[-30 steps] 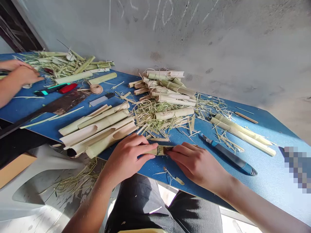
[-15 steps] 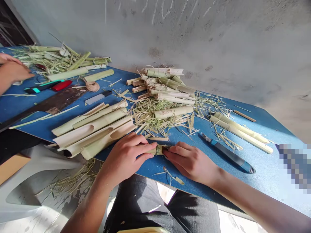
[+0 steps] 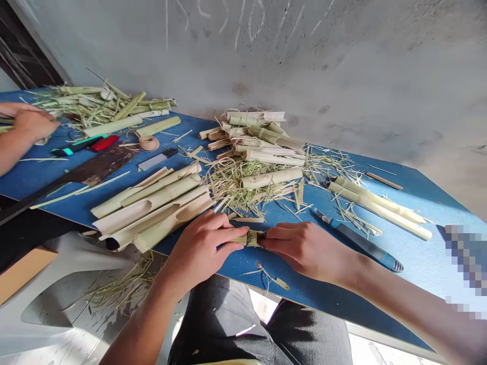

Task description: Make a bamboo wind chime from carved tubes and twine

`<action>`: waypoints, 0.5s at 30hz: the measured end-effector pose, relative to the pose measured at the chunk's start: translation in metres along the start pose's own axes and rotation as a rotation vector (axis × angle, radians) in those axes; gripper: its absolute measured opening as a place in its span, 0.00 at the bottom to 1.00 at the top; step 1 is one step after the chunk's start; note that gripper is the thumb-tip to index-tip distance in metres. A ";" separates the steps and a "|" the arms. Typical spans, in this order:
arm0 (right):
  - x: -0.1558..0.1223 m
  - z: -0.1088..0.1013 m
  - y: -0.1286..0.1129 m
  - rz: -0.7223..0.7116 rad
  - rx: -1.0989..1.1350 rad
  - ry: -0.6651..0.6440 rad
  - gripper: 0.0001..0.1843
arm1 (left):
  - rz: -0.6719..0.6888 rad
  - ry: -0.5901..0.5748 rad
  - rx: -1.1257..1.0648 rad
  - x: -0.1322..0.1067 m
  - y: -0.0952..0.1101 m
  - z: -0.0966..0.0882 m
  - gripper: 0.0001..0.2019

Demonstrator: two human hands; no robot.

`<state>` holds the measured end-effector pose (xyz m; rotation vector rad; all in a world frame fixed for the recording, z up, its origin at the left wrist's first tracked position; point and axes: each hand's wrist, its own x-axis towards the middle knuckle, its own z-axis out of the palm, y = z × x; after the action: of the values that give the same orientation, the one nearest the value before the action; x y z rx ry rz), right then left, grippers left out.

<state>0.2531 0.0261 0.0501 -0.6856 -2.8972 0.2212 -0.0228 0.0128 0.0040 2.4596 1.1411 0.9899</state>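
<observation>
A short piece of bamboo [image 3: 251, 239] with a dark ring at its node lies between my hands at the table's front edge. My left hand [image 3: 201, 248] is closed around its left part, thumb and fingers pressed along it. The fingers of my right hand [image 3: 304, 248] are pinched together at its right end, against something dark that they mostly hide. Just below lie small shavings [image 3: 279, 281] on the blue table [image 3: 251, 266]. To the right of my right hand is a blue-and-black handheld tool [image 3: 361, 244] with a narrow tip.
Cut bamboo tubes [image 3: 163, 203] lie in a row at left. More bamboo [image 3: 272, 177] sits on shavings behind my hands. Split lengths [image 3: 384, 215] lie at right. A rusty large blade [image 3: 106, 165], twine [image 3: 148, 143] and a co-worker's hand [image 3: 32, 124] are at far left.
The view has shifted slightly. My hands stay at the bamboo piece, with the right fingers bunched a little closer. At far left the co-worker's hand has changed its pose.
</observation>
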 end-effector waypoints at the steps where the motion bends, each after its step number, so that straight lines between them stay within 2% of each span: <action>1: -0.001 -0.002 0.001 0.004 -0.006 -0.015 0.17 | -0.007 -0.005 0.000 0.000 0.000 0.000 0.16; 5: -0.018 -0.008 0.005 0.022 -0.028 -0.049 0.18 | 0.009 -0.004 -0.007 0.000 -0.001 0.000 0.16; 11: -0.069 -0.027 0.011 0.056 -0.171 -0.043 0.18 | 0.032 0.002 -0.017 0.000 -0.004 -0.001 0.17; 13: -0.078 -0.040 0.009 0.056 -0.265 0.036 0.17 | 0.047 0.012 -0.018 -0.001 -0.005 0.000 0.17; 15: -0.078 -0.051 0.002 0.066 -0.329 0.185 0.16 | 0.061 0.021 -0.019 -0.001 -0.004 0.000 0.17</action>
<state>0.3321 -0.0016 0.0900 -0.8033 -2.7593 -0.3036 -0.0257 0.0148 0.0013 2.4885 1.0639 1.0415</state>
